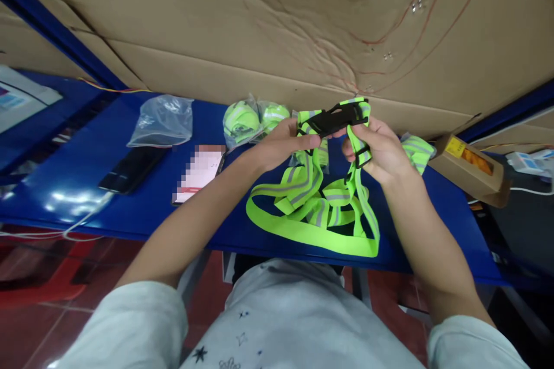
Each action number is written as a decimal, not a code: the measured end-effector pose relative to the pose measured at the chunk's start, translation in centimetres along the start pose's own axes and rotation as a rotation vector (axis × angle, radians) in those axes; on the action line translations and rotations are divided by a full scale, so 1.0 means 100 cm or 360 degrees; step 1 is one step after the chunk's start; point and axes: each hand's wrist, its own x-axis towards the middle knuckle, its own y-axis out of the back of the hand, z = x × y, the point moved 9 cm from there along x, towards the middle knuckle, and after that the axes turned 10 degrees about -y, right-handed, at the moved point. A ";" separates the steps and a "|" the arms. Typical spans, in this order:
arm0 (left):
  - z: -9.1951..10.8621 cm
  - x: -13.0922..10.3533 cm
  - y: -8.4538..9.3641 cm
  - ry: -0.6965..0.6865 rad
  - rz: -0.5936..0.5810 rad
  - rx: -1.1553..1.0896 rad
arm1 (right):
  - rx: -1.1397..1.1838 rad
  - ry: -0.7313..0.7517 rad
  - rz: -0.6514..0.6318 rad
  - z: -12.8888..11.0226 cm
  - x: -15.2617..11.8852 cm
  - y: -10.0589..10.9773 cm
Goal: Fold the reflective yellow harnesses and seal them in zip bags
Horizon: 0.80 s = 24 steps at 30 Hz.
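A neon-yellow strap with a grey reflective stripe lies in loops on the blue table, its upper ends raised between my hands. My left hand is closed on the left end of the black buckle. At the buckle's right end, my right hand pinches the strap beside a small black slider. The two buckle parts look joined or touching; the exact fit is too small to tell. Some fingertips are hidden behind the buckle and webbing.
Bagged yellow strap rolls stand behind my left hand, another bundle and a cardboard box to the right. Leftward lie a lit phone, a dark phone and a clear bag. A cardboard panel borders the table.
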 end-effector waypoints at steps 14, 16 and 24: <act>-0.063 -0.054 -0.020 0.0470 0.0112 -0.0370 | 0.0001 -0.0162 0.0330 0.087 -0.019 0.023; -0.059 -0.054 -0.023 0.0432 0.0158 -0.0395 | -0.0143 -0.0098 0.0305 0.081 -0.020 0.020; -0.064 -0.058 -0.022 0.0176 0.0438 -0.0347 | -0.0504 0.0057 0.0458 0.082 -0.025 0.014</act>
